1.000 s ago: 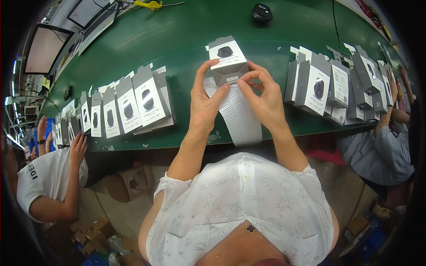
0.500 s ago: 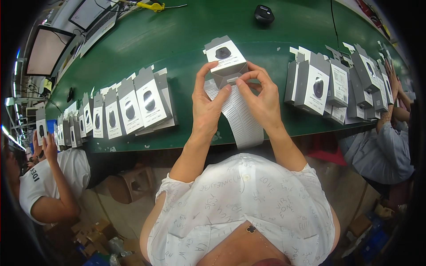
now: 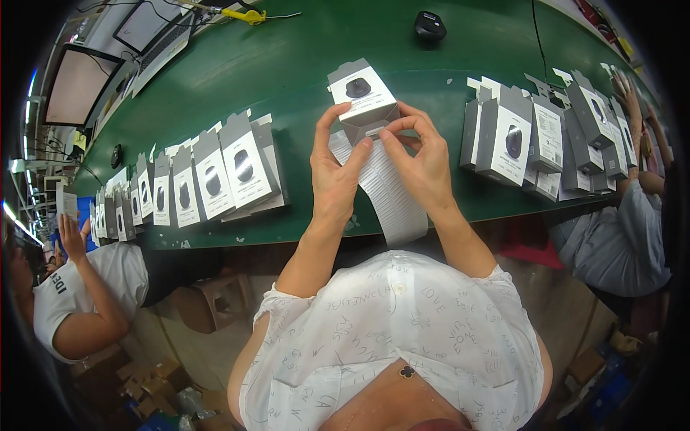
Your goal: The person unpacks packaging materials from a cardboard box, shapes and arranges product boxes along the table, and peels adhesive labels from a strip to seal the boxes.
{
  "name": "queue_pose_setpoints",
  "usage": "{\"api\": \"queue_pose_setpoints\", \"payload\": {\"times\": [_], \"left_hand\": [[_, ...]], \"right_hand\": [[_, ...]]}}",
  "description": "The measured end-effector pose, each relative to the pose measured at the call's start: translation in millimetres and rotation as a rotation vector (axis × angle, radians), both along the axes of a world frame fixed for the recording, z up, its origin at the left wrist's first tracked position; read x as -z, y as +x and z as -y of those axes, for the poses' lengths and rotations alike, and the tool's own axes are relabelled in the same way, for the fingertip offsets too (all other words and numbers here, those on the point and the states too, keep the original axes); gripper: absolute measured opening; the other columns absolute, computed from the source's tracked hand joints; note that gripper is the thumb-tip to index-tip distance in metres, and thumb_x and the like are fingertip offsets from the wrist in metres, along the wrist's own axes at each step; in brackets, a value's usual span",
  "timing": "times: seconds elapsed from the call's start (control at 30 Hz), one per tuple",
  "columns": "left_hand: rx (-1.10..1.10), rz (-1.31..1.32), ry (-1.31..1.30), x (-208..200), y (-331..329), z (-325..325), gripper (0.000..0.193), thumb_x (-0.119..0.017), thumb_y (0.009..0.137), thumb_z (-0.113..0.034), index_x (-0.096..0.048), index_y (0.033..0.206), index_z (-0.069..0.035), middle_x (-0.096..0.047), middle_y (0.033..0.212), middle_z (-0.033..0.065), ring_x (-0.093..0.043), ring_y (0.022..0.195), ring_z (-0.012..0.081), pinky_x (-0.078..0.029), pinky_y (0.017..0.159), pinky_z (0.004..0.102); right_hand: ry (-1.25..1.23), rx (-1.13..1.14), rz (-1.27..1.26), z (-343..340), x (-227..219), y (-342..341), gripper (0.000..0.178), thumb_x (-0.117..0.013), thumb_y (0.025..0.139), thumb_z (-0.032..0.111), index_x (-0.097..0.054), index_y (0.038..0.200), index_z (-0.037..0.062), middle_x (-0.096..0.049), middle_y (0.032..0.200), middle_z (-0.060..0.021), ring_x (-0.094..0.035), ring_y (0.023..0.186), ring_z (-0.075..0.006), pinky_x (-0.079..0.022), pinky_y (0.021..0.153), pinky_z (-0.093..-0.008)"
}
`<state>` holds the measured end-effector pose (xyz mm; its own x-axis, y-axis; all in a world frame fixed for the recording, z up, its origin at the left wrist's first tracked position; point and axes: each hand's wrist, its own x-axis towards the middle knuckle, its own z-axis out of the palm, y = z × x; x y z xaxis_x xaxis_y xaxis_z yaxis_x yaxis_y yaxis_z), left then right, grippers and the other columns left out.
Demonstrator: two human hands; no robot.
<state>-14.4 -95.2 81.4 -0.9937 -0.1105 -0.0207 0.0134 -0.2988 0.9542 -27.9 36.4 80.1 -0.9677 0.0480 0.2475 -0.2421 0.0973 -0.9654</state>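
A grey and white mouse box [image 3: 361, 87] with a dark computer mouse pictured on its front is held at its near end, over the green table. My left hand [image 3: 336, 169] grips its left side, fingers closed along the edge and thumb near the end face. My right hand [image 3: 417, 158] is closed at the right corner, its thumb and finger at a small white label [image 3: 373, 132] on the grey end face. Below the box, between my wrists, a long white strip of labels [image 3: 392, 190] runs toward the table's near edge.
Rows of similar boxes stand left [image 3: 212, 179] and right [image 3: 507, 136] on the table [image 3: 302, 43]. A black mouse [image 3: 429, 26] and a yellow-handled tool [image 3: 248, 14] lie at the far side. Co-workers sit on both sides, a monitor [image 3: 83, 85] at the far left.
My hands and the box have barely shifted, slightly left. At the far left, the co-worker's box has turned and their hand has moved a little.
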Motion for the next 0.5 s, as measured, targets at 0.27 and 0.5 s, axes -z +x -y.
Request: {"api": "queue_pose_setpoints", "payload": {"times": [0.27,0.5], "left_hand": [[-0.030,0.000,0.026,-1.5,0.3,-1.3,0.054,-0.063,0.081,0.007,-0.048,0.128,-0.013,-0.056,0.114,0.0111,-0.060,0.097,0.0166,-0.054,0.078,0.0288],[-0.036,0.004,0.032,-2.3,0.8,-0.5,0.054,-0.063,0.081,0.008,-0.048,0.128,-0.013,-0.057,0.113,0.0115,-0.060,0.096,0.0168,-0.055,0.077,0.0291]], "right_hand": [[-0.009,-0.009,0.010,0.9,-2.7,0.2,0.010,-0.065,0.083,0.008,-0.060,0.087,-0.0007,-0.054,0.127,-0.0203,-0.060,0.109,-0.0274,-0.053,0.084,-0.0344],[-0.009,-0.004,0.011,2.9,-2.4,0.4,0.009,-0.064,0.083,0.007,-0.060,0.086,-0.0006,-0.054,0.126,-0.0205,-0.060,0.109,-0.0275,-0.053,0.083,-0.0343]]}}
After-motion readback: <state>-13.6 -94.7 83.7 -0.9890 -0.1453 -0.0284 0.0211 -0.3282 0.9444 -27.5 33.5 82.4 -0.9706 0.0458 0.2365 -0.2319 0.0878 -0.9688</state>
